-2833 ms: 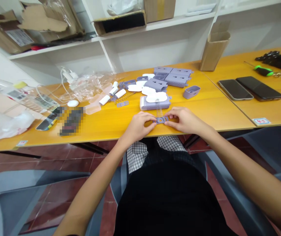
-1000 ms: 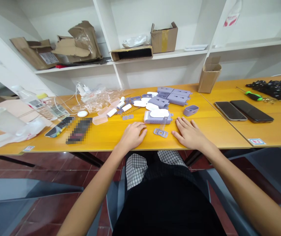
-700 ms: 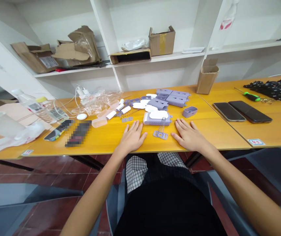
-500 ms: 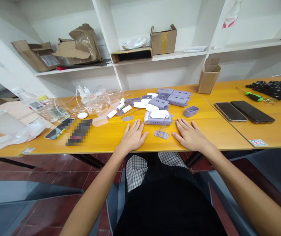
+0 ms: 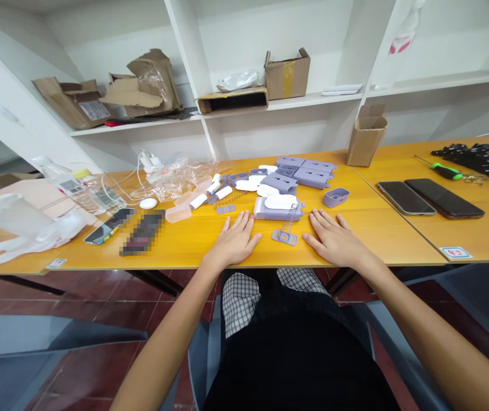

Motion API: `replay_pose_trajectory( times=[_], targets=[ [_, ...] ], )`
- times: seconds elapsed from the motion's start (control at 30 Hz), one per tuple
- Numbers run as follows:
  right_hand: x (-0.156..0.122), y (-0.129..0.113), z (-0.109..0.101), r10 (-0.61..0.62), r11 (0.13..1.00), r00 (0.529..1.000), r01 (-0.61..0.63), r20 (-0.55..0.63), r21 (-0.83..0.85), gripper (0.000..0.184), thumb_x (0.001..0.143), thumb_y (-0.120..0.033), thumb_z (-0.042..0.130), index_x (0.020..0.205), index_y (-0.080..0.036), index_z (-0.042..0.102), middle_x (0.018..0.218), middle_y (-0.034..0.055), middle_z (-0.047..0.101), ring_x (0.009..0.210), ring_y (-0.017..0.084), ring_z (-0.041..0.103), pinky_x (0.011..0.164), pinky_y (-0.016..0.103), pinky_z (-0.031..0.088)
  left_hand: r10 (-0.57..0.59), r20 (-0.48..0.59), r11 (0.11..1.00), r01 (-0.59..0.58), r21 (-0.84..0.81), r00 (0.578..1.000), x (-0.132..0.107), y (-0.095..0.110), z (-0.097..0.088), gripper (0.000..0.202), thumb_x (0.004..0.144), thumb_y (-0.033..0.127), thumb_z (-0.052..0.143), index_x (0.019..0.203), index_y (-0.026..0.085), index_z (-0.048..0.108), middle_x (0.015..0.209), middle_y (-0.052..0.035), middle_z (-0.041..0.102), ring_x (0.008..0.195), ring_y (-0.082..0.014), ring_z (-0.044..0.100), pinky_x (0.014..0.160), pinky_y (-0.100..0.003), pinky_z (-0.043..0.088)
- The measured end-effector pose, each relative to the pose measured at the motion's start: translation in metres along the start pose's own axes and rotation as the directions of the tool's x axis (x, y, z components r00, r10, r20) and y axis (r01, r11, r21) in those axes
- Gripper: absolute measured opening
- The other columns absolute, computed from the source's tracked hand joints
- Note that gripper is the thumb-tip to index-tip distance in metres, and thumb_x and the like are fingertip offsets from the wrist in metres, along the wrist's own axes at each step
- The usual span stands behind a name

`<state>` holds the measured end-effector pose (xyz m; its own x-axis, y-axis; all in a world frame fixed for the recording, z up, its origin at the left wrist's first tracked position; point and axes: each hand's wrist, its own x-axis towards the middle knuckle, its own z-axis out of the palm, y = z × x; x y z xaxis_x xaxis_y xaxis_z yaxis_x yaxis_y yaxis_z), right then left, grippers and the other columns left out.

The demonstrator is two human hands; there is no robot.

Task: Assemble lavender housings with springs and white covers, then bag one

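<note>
My left hand point(image 5: 234, 240) lies flat on the orange table point(image 5: 193, 242), fingers stretched forward, holding nothing. My right hand point(image 5: 334, 237) rests palm down the same way, a little to the right. Between them is a lavender plastic case point(image 5: 278, 216) with a white oval piece point(image 5: 281, 202) on top. A thin metal spring point(image 5: 287, 220) and a flat lavender frame point(image 5: 285, 237) lie just in front of it. Past my fingertips sit several more lavender shells point(image 5: 312, 177), white ovals and white cylinders point(image 5: 198, 201). A small lavender cup point(image 5: 335, 197) is beyond my right hand.
At left lie translucent pinkish pieces point(image 5: 178, 214), crumpled clear plastic point(image 5: 171, 182), a phone point(image 5: 109, 226) and a plastic bottle point(image 5: 58, 171). To the right are two dark phones point(image 5: 444, 198), a green-black screwdriver point(image 5: 446, 170) and an upright cardboard box point(image 5: 366, 137). Shelves with boxes stand behind.
The view has shifted slightly, so everything appears a little further right and lower. Both hands stay flat in the same places on the table; no object has moved.
</note>
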<state>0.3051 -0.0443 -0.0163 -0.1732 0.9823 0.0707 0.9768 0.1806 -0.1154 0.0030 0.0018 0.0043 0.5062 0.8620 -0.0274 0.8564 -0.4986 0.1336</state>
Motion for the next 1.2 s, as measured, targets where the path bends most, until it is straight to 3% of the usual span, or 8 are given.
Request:
replay_pose_trajectory(
  times=[0.4,1.2],
  targets=[
    [0.0005,0.0029,0.002,-0.012,1.0,1.0,0.011,-0.009,-0.001,0.082,0.106,-0.064,0.019,0.169,-0.012,0.033,0.176,0.0153,0.029,0.164,0.034,0.025,0.13,0.064,0.021,0.032,-0.078,0.999,-0.036,-0.04,0.996,0.0011,-0.0056,0.0069,0.072,0.109,0.059,0.03,0.166,0.016,0.033,0.176,-0.0186,0.024,0.166,-0.0338,0.021,0.133,-0.061,0.014],
    [0.0002,0.0017,0.0013,-0.007,1.0,1.0,0.007,-0.005,-0.001,0.081,0.106,-0.062,0.02,0.166,-0.01,0.037,0.175,0.0162,0.03,0.164,0.034,0.025,0.13,0.064,0.021,-0.014,-0.015,1.0,0.014,0.025,1.0,-0.0008,0.0014,-0.0009,0.073,0.11,0.057,0.027,0.168,0.014,0.029,0.178,-0.0158,0.018,0.167,-0.0296,0.015,0.136,-0.057,0.011]
  ],
)
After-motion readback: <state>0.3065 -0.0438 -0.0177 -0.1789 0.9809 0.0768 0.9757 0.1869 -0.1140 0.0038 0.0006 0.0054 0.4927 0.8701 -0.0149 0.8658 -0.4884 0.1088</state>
